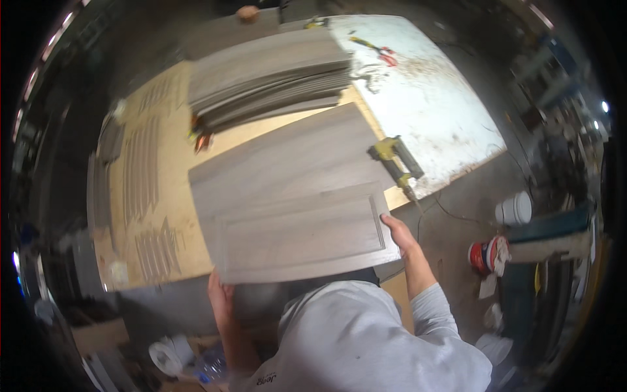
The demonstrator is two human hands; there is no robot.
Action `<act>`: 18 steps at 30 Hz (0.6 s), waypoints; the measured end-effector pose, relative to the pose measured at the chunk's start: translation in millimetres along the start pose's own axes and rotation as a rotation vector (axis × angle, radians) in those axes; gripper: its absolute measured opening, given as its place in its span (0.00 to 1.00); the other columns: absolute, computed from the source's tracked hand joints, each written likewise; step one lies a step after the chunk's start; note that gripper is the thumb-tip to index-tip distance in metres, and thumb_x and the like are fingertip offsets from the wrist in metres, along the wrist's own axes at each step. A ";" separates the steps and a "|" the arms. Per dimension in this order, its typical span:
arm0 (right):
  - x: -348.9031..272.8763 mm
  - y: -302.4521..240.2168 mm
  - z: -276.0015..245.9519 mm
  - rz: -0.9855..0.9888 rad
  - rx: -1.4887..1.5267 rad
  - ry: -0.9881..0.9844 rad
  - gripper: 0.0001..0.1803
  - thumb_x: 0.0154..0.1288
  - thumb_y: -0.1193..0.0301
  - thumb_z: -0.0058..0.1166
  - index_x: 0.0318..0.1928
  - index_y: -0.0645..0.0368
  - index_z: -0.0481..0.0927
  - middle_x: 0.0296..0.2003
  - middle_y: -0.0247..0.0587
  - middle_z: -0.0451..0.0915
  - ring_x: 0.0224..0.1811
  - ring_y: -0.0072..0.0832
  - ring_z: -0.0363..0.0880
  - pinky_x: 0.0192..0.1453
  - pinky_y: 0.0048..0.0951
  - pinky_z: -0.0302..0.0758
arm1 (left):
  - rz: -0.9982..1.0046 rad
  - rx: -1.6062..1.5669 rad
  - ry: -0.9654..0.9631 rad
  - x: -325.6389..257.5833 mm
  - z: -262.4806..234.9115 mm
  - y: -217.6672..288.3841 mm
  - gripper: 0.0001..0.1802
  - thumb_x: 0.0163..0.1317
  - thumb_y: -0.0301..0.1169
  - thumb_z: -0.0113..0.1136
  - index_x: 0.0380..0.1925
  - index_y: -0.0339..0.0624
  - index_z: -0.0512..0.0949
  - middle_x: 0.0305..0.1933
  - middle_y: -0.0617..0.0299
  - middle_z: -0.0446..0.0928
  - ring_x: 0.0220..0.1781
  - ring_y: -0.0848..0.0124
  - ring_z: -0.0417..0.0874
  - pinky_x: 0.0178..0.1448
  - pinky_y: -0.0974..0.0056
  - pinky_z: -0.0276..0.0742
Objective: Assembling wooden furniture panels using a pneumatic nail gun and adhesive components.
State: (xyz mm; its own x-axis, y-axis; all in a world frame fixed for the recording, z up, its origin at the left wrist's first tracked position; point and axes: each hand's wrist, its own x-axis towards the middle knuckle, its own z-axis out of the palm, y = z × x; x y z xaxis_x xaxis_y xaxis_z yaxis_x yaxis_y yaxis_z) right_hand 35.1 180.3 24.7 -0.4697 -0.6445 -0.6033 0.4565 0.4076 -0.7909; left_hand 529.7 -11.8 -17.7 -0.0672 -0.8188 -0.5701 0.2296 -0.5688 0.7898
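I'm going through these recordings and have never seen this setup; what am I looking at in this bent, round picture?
There is no machine: a person works with two bare hands. The only view comes from a wide fisheye camera on their head, looking down, so straight edges bend.

The left hand grips a framed panel at its near left corner; the right hand grips its right end. On the table are a flat panel, stacked panels, thin strips and a yellow-and-black power tool.
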 end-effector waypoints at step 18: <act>-52.9 18.6 -315.9 -0.397 0.915 0.531 0.27 0.75 0.58 0.53 0.63 0.67 0.75 0.57 0.48 0.82 0.57 0.39 0.82 0.64 0.39 0.78 | -0.571 -0.122 -0.644 -6.1 587.2 -176.1 0.37 0.72 0.52 0.51 0.72 0.39 0.61 0.74 0.52 0.67 0.75 0.55 0.67 0.77 0.46 0.63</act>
State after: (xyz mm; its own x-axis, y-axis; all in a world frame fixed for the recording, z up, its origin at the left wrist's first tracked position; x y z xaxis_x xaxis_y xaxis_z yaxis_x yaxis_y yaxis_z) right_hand -170.3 426.3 9.5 -0.8671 -0.1771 -0.4656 0.4824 -0.5323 -0.6957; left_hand -80.5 47.7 -20.5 -0.7317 -0.3166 -0.6037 0.0930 -0.9237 0.3717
